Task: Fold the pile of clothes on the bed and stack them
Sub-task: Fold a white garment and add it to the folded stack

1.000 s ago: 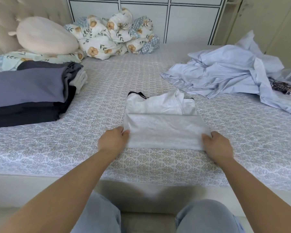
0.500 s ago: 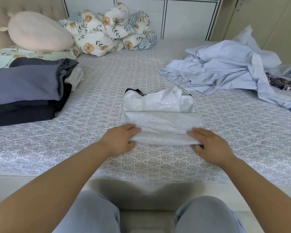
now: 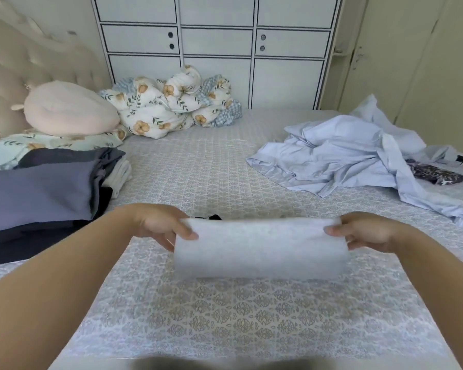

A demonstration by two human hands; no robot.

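A light grey garment (image 3: 259,248) with dark trim is lifted at its near edge above the bed (image 3: 225,316), its folded part facing me and blurred by motion. My left hand (image 3: 161,225) pinches its left end and my right hand (image 3: 366,231) pinches its right end. A stack of folded dark and grey clothes (image 3: 40,193) lies at the left. A crumpled heap of pale blue clothes (image 3: 350,156) lies at the right, with a dark patterned piece (image 3: 436,174) beside it.
A pink round cushion (image 3: 70,109) rests on a floral pillow (image 3: 51,142) by the padded headboard at the left. A bunched floral quilt (image 3: 171,105) sits at the far side against white cabinet doors (image 3: 217,49).
Both hands have gripped the near edge of the grey garment and raised it up and away from me, folding it over. The camera has tilted up.
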